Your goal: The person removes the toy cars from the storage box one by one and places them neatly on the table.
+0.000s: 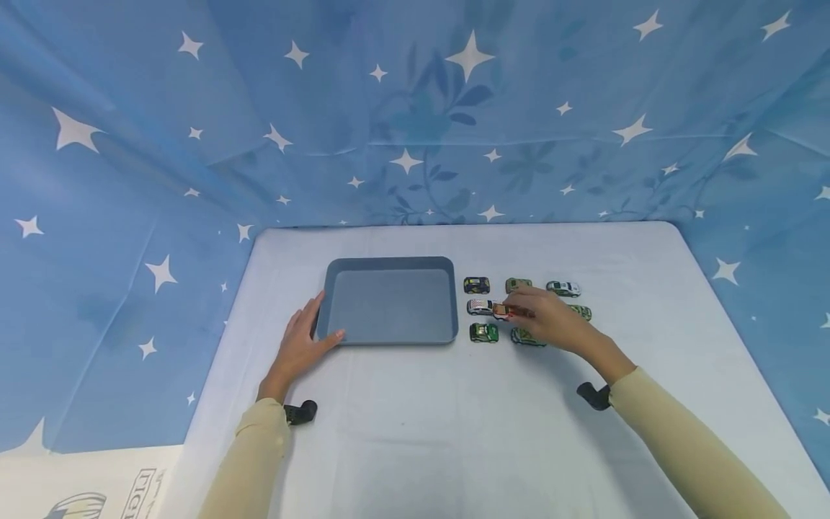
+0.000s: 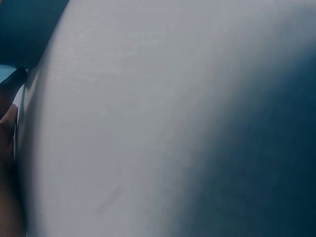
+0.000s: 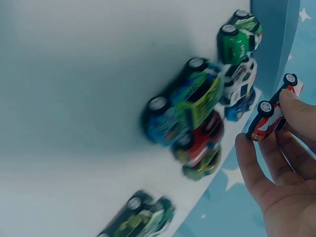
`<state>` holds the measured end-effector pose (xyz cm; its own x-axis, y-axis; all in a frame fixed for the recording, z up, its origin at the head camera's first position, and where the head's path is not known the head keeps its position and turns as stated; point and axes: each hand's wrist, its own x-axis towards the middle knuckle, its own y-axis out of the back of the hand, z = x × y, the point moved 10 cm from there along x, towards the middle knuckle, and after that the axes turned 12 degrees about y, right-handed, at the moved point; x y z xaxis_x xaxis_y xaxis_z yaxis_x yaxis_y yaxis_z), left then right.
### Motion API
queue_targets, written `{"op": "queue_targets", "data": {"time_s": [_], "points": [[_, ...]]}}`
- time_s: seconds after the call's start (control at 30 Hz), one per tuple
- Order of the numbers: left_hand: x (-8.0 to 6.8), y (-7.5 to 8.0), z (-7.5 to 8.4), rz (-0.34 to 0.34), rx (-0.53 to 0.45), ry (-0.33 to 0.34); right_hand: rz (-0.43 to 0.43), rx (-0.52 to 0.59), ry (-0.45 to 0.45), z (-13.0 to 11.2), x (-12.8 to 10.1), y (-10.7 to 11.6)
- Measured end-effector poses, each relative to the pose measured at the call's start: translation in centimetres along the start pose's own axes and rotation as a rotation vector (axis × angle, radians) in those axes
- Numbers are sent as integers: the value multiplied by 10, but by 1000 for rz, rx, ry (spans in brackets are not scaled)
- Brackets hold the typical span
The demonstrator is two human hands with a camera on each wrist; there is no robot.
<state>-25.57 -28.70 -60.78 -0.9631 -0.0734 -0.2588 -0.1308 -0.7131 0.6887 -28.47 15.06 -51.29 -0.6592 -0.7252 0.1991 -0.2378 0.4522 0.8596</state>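
Note:
A grey-blue tray [image 1: 447, 299] lies on the white table, with nothing in it. My left hand [image 1: 319, 323] rests at its front left corner, fingers straight along the left rim and thumb touching the front rim. In the left wrist view only a sliver of the left hand [image 2: 7, 148] shows beside blurred cloth. My right hand [image 1: 516, 310] pinches a red and white toy car [image 1: 508, 311] just above the rows of toy cars to the right of the tray. In the right wrist view the right hand [image 3: 265, 123] holds the red and white car [image 3: 271, 112] off the table by its sides.
Several toy cars stand in rows right of the tray: a black one [image 1: 476, 285], an olive one [image 1: 518, 282], a white one [image 1: 563, 288], a silver one [image 1: 478, 307], a green one [image 1: 483, 332]. Blue star-patterned cloth [image 1: 415, 130] walls the table on three sides.

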Motion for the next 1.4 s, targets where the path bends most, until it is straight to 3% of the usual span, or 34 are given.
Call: {"op": "queue_targets", "data": {"time_s": [0.23, 0.8, 1.4], "points": [[0, -1, 0, 1, -2, -7, 1, -13, -88, 16, -29, 6], [0, -3, -3, -16, -4, 12, 15, -22, -170, 38, -83, 29], [1, -2, -2, -25, -11, 9, -28, -34, -211, 56, -112, 31]]}}
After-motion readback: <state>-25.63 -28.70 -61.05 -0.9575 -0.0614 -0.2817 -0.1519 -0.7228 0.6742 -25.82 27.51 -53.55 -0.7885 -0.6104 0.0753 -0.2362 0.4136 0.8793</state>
